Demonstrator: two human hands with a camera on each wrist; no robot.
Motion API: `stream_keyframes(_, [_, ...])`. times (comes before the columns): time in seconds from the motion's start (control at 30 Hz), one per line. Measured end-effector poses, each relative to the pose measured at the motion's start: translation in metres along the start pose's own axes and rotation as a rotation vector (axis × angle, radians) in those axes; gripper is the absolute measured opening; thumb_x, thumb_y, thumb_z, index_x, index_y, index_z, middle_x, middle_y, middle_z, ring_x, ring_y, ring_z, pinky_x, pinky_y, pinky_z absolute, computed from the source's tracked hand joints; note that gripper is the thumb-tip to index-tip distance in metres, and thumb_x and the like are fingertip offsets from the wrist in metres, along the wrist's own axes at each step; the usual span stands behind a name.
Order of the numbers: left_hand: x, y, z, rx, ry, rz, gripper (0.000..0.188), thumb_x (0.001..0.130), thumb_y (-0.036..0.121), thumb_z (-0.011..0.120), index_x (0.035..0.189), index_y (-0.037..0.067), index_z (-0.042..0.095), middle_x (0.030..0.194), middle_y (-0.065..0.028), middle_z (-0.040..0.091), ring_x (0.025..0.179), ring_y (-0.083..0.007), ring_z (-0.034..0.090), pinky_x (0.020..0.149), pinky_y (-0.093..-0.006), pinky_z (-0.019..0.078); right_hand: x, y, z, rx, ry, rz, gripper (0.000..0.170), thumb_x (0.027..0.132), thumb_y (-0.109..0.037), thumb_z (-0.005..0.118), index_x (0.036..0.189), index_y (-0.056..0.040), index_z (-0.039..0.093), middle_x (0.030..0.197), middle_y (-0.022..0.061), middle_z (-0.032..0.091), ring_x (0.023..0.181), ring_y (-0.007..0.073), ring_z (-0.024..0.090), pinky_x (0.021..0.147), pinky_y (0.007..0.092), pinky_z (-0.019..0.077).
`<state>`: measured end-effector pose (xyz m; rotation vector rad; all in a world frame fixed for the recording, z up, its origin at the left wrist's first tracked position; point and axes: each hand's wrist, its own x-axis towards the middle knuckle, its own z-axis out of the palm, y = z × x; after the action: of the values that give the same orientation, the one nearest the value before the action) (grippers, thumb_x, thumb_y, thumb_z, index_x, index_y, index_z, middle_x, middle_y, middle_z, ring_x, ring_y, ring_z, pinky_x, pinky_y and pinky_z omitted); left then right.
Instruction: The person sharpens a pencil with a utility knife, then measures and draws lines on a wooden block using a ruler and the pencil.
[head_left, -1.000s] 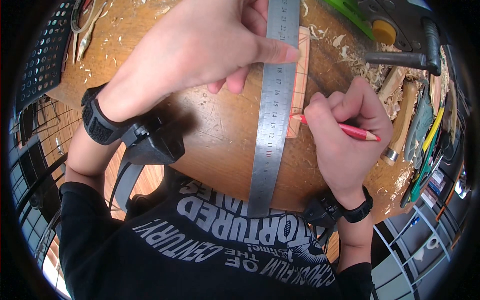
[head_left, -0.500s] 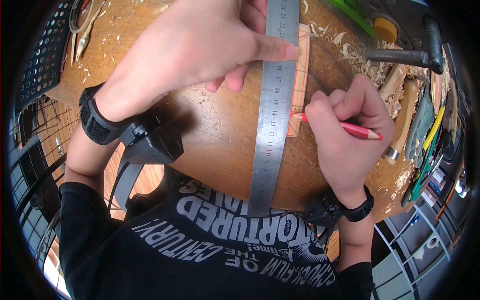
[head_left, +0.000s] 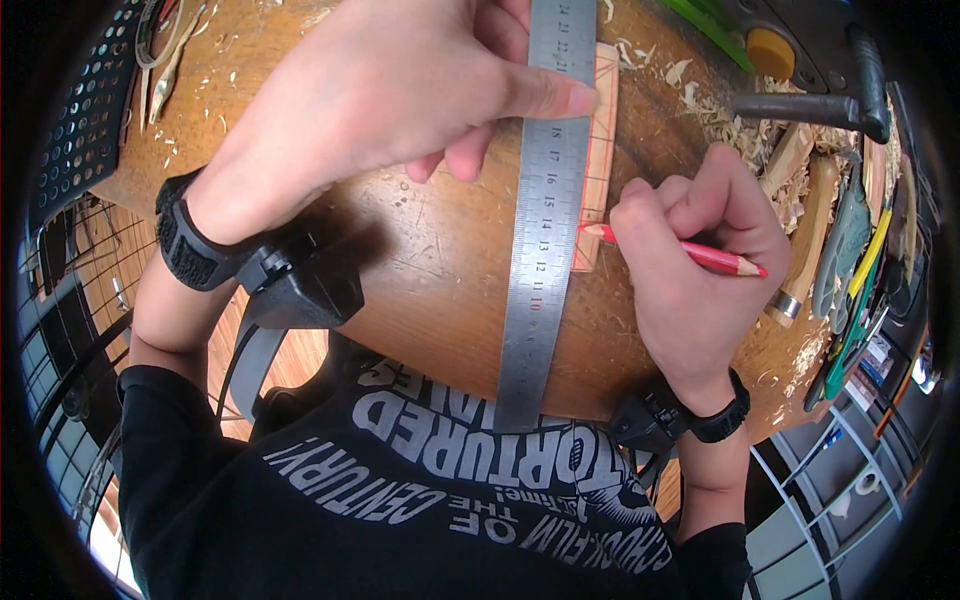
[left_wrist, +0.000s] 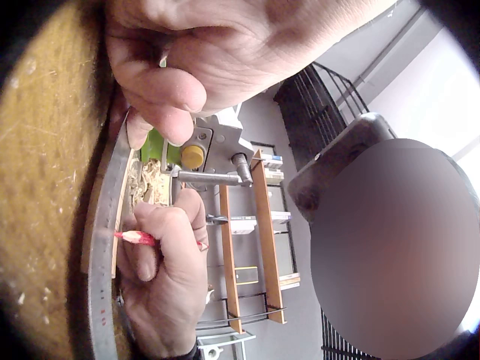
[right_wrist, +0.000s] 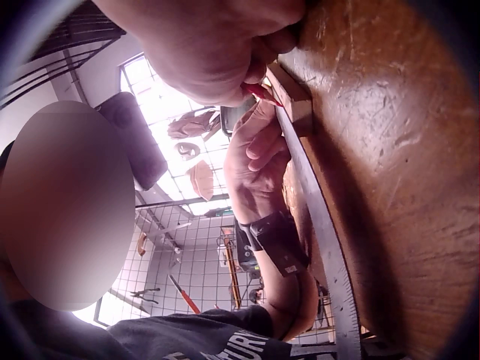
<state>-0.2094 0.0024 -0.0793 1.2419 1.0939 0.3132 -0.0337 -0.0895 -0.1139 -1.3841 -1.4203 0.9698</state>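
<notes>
A steel ruler (head_left: 541, 250) lies lengthwise along a thin wooden strip (head_left: 598, 165) marked with red and dark lines. My left hand (head_left: 400, 90) holds the ruler down near its upper part, the thumb across its face and the other fingers bent at its left side. In my right hand (head_left: 700, 260) I pinch a red pencil (head_left: 715, 259), sharpened at both ends. Its tip touches the strip right at the ruler's edge, near the strip's close end. The right wrist view shows the red tip beside the end of the strip (right_wrist: 298, 112).
Wood shavings (head_left: 735, 135) and a metal clamp handle (head_left: 800, 108) are at the far right. Along the right edge lie several tools, one with a wooden handle (head_left: 812, 230). A black perforated panel (head_left: 85, 110) stands at the left.
The head view has shifted slightly. My left hand stays on the ruler. The pencil's back end has swung a little up and outward, while its tip remains by the ruler's edge.
</notes>
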Motion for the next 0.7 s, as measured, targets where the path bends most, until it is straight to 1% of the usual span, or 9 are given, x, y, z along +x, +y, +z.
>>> stream_keyframes(0.13, [-0.001,0.014,0.003,0.041,0.032,-0.144,0.024,0.085,0.011,0.071,0.087,-0.002,0.051,0.062,-0.0036,0.059,0.036,-0.0074,0.050,0.029,-0.0209,0.0358,-0.001,-0.010,-0.004,0.079,0.068,0.091,0.026,0.090,-0.003,0.058,0.070,-0.0079,0.042,0.055,-0.0030,0.045,0.048,0.0010,0.037,0.046,0.0174,0.0284])
stream_keyframes(0.23, [-0.008,0.016,0.016,0.175,0.155,-0.060,0.024,0.085,0.011,0.071,0.088,-0.002,0.052,0.062,-0.0033,0.059,0.036,-0.0074,0.050,0.029,-0.0210,0.0352,-0.001,-0.014,-0.007,0.284,0.170,0.211,0.023,0.098,-0.018,0.050,0.081,-0.0036,0.051,0.064,0.0063,0.061,0.045,0.0029,0.040,0.045,0.0169,0.0307])
stream_keyframes(0.3, [-0.008,0.016,0.005,0.041,0.082,-0.069,0.024,0.085,0.011,0.071,0.088,-0.002,0.052,0.061,-0.0032,0.058,0.036,-0.0074,0.050,0.029,-0.0210,0.0349,-0.003,-0.011,-0.019,0.061,-0.035,-0.006,0.027,0.101,-0.023,0.042,0.093,-0.0007,0.055,0.082,0.0136,0.068,0.048,0.0036,0.042,0.048,0.0164,0.0320])
stream_keyframes(0.33, [-0.007,0.015,0.000,-0.089,0.006,-0.073,0.023,0.085,0.011,0.071,0.088,-0.002,0.052,0.061,-0.0030,0.058,0.036,-0.0074,0.050,0.029,-0.0210,0.0346,-0.001,-0.013,-0.025,-0.082,-0.126,0.010,0.011,0.096,-0.011,0.052,0.094,-0.0009,0.056,0.091,0.0137,0.069,0.058,0.0062,0.053,0.057,0.0167,0.0408])
stream_keyframes(0.4, [-0.001,0.011,0.001,-0.024,0.025,-0.103,0.023,0.085,0.011,0.071,0.088,-0.002,0.053,0.061,-0.0030,0.058,0.036,-0.0075,0.050,0.029,-0.0211,0.0345,0.000,-0.008,-0.026,-0.073,-0.186,-0.006,0.004,0.091,-0.004,0.057,0.094,-0.0010,0.056,0.093,0.0139,0.069,0.067,0.0086,0.058,0.064,0.0186,0.0446])
stream_keyframes(0.47, [-0.001,0.014,0.007,0.042,0.042,-0.132,0.023,0.085,0.011,0.071,0.088,-0.002,0.053,0.061,-0.0030,0.058,0.036,-0.0075,0.050,0.029,-0.0211,0.0345,-0.002,-0.013,-0.026,-0.023,-0.219,0.100,0.025,0.075,0.014,0.067,0.092,-0.0013,0.057,0.095,0.0142,0.068,0.090,0.0168,0.065,0.085,0.0274,0.0499])
stream_keyframes(0.53, [-0.008,0.018,0.016,0.200,0.149,-0.078,0.022,0.085,0.011,0.071,0.088,-0.002,0.053,0.061,-0.0032,0.059,0.036,-0.0076,0.050,0.029,-0.0212,0.0345,-0.002,-0.013,-0.028,-0.050,-0.242,0.043,0.026,0.073,0.013,0.069,0.092,-0.0017,0.057,0.096,0.0144,0.068,0.094,0.0187,0.064,0.089,0.0297,0.0486])
stream_keyframes(0.63, [-0.001,0.010,0.003,0.019,0.005,-0.026,0.022,0.085,0.011,0.071,0.089,-0.002,0.053,0.062,-0.0035,0.059,0.035,-0.0076,0.050,0.029,-0.0211,0.0345,0.000,-0.014,-0.031,-0.119,-0.319,-0.058,0.031,0.069,0.011,0.073,0.092,-0.0024,0.058,0.099,0.0143,0.068,0.102,0.0222,0.061,0.095,0.0338,0.0457])
stream_keyframes(0.7, [-0.007,0.013,0.014,0.126,0.087,-0.042,0.022,0.085,0.011,0.071,0.089,-0.002,0.053,0.062,-0.0036,0.059,0.035,-0.0076,0.050,0.029,-0.0211,0.0345,0.002,-0.013,-0.032,-0.163,-0.369,-0.099,0.034,0.067,0.010,0.075,0.093,-0.0027,0.058,0.101,0.0141,0.068,0.106,0.0236,0.060,0.097,0.0355,0.0442])
